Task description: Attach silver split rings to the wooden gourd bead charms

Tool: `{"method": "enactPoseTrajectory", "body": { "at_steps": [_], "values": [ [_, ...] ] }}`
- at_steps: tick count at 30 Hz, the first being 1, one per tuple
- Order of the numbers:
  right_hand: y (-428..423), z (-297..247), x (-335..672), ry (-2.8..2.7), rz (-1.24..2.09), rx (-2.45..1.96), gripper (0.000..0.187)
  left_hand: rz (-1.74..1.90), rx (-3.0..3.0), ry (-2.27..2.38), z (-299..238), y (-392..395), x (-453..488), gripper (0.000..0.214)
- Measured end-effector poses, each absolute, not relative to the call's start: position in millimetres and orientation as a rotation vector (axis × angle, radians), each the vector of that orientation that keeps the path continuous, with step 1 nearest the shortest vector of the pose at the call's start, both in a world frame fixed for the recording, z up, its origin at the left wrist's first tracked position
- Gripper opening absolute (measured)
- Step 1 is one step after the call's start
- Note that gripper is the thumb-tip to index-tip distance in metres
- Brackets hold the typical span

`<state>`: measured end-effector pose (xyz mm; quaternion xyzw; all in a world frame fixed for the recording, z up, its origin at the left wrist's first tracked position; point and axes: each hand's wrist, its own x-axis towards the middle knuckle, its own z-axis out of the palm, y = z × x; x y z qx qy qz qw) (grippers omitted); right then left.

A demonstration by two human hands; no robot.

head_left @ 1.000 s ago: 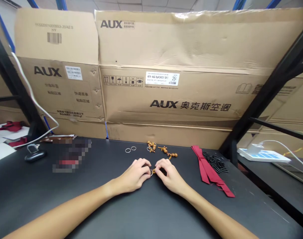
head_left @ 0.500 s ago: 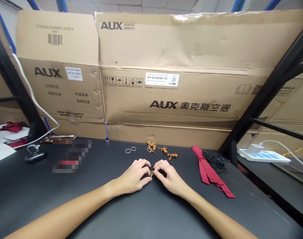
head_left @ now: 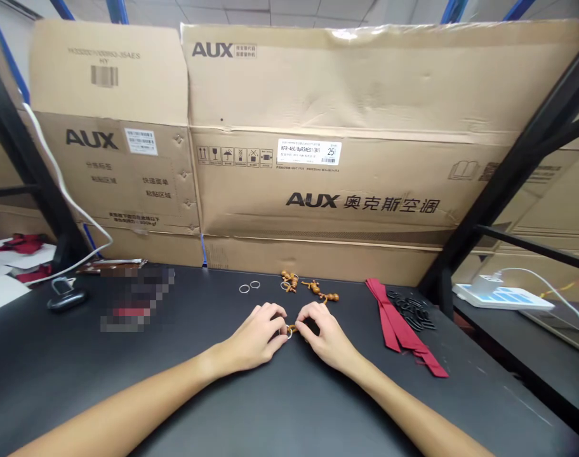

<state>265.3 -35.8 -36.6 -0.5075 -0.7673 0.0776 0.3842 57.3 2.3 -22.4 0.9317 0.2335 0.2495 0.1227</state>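
as two hands (head_left: 259,335) (head_left: 326,337) hold one corded ring (head_left: 291,332), two loose rings (head_left: 249,287)

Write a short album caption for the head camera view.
Left hand holds a metal ring, right hand an orange cord, at a black table.

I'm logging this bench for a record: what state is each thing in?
Left hand: closed on the metal ring
Metal ring: at the left fingertips
Right hand: pinching the orange cord
Orange cord: beside the ring; threading unclear
Two loose rings: lying flat
Beaded charms: lying loose
Red straps: flat, overlapping
Black pieces: heaped
Cardboard: upright, creased
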Motion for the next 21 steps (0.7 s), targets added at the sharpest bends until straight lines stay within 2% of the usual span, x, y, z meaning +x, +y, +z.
{"method": "enactPoseTrajectory", "body": {
  "at_steps": [2,8,11,14,16,18,21],
  "values": [
    [-37.9,-33.2,266.2,-1.962,0.114,-1.283,0.008,0.744,2.703,0.711,-21.9,1.7,57.2,0.006],
    [-44.6,-26.5,267.6,-2.122,-0.020,-1.193,0.026,0.699,2.771,0.666,-18.2,-0.7,56.5,0.014],
    [-43.4,-32.1,268.5,-2.165,-0.053,-1.267,0.009,0.736,2.803,0.784,-23.3,0.8,57.4,0.010],
    [-40.1,-39.0,271.3,-2.158,-0.108,-1.370,0.035,0.785,2.800,0.995,-32.9,4.4,57.5,0.031],
    [-38.6,-41.3,273.0,-2.173,-0.115,-1.400,0.042,0.773,2.794,1.069,-38.3,7.3,56.6,0.041],
    [-38.0,-41.6,273.5,-2.174,-0.106,-1.405,0.040,0.747,2.792,1.066,-40.9,10.4,54.8,0.046],
    [-37.9,-40.2,273.0,-2.128,-0.114,-1.442,0.023,0.716,2.792,1.003,-40.3,15.1,51.7,0.048]
  ]
}}
